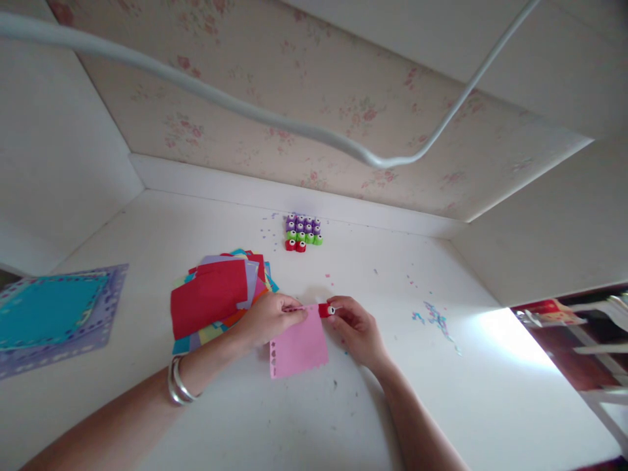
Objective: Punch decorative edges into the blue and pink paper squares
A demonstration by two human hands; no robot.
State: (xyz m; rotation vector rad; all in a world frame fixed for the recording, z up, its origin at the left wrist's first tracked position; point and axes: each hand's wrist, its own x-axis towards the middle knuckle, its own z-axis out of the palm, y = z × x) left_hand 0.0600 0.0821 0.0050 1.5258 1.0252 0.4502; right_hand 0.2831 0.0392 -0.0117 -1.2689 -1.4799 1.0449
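Observation:
A square of pink paper (300,348) is held up off the white table, with small punched shapes running down its left edge. My left hand (279,316) pinches its top edge between thumb and fingers. At the paper's upper right corner sits a small red craft punch (324,311) with a white-and-black top. My right hand (357,328) grips this punch between thumb and fingers. Just behind my left hand lies a fanned pile of coloured paper sheets (209,294), a red one on top.
Several purple, green and red craft punches (303,229) stand in rows near the wall. Blue and purple punched sheets (53,307) lie at the left. Paper scraps (436,317) are scattered at the right. A white cable (294,124) hangs across the top, and shelves (579,327) show at far right.

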